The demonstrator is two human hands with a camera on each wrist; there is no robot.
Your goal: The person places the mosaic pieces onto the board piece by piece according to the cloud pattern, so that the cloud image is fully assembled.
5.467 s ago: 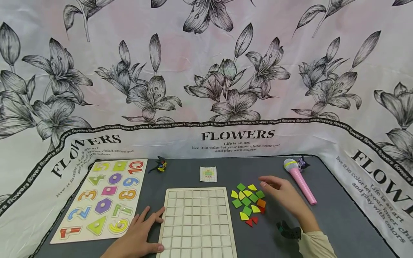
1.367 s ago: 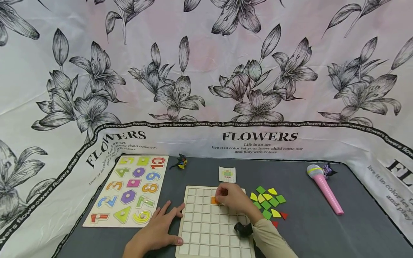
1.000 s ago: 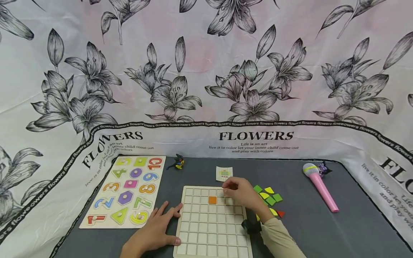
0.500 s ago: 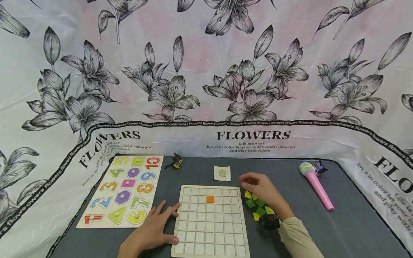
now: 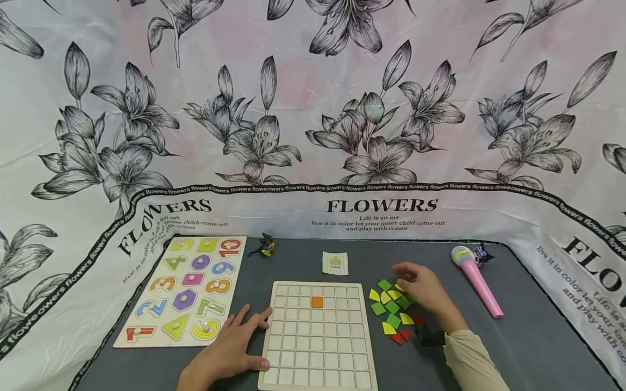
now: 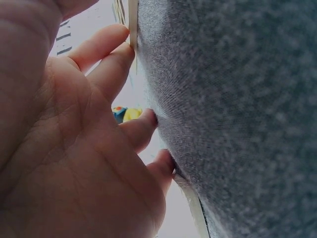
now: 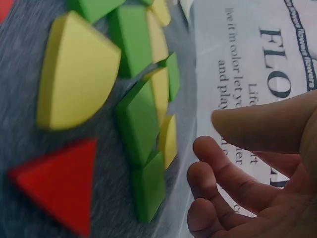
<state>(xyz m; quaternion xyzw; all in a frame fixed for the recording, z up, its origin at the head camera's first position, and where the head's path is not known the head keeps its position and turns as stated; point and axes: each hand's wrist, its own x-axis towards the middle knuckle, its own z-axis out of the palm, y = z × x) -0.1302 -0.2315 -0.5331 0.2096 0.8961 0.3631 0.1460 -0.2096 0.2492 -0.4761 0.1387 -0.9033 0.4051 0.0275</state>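
Observation:
A pale wooden grid board (image 5: 318,345) lies on the dark table, with one orange square block (image 5: 317,302) in a cell of its second row. My left hand (image 5: 230,347) rests beside it, fingers spread, with thumb and fingertips at the board's left edge. Over the right side of a loose group of blocks, my right hand (image 5: 427,290) hovers with relaxed fingers and nothing between them. The group has green squares (image 5: 393,321), yellow quarter-rounds (image 5: 388,328) and red triangles (image 5: 405,335). In the right wrist view, a red triangle (image 7: 62,186) and a yellow quarter-round (image 7: 77,72) show close by.
A number-and-shape puzzle board (image 5: 163,293) lies at the left. Behind the grid board is a small pattern card (image 5: 335,263). A small dark figure (image 5: 264,245) stands at the back left; a pink toy microphone (image 5: 481,288) and a purple figure (image 5: 483,254) are at the right.
The orange square, under my right fingers earlier, now lies alone in the grid. My right hand has let go and moved right, back over the blocks. The left hand stays at the board's edge.

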